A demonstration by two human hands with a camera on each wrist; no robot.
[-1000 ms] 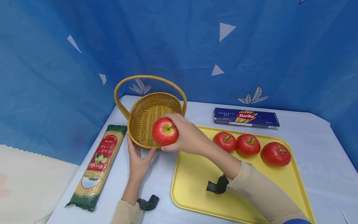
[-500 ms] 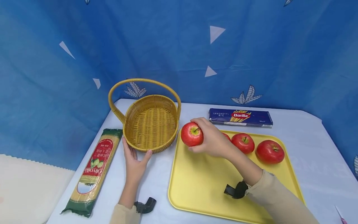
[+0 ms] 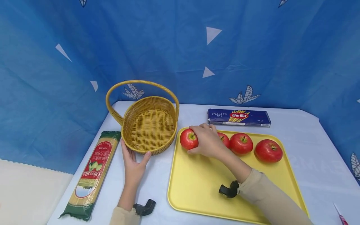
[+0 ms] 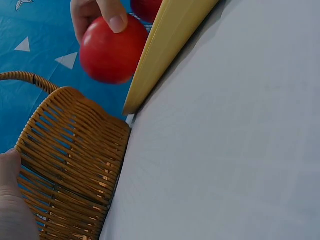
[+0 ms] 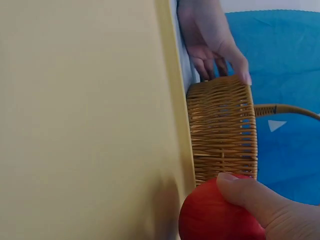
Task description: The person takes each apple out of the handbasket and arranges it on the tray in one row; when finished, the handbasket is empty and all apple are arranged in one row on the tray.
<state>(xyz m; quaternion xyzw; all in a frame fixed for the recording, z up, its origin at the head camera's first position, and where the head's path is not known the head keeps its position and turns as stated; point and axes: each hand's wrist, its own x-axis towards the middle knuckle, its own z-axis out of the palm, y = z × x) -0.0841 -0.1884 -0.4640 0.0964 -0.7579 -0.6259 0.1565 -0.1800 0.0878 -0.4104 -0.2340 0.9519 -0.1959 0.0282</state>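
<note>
My right hand grips a red apple from its right side, at the back left corner of the yellow tray. In the right wrist view the thumb lies across that apple. Three more red apples sit along the tray's back: one partly hidden by the hand, a middle one and a right one. My left hand holds the near left side of a wicker basket, thumb on the rim and fingers against the wall. Nothing lies inside the basket.
A green-ended spaghetti bag lies left of the left hand. Behind the tray is a blue Barilla spaghetti box. A thin pointed item lies at the lower right table edge. Blue cloth hangs behind the table.
The right hand has carried the apple from over the basket rightward, then down to the tray's back left corner. The left hand has stayed at the basket. The head view has shifted slightly.
</note>
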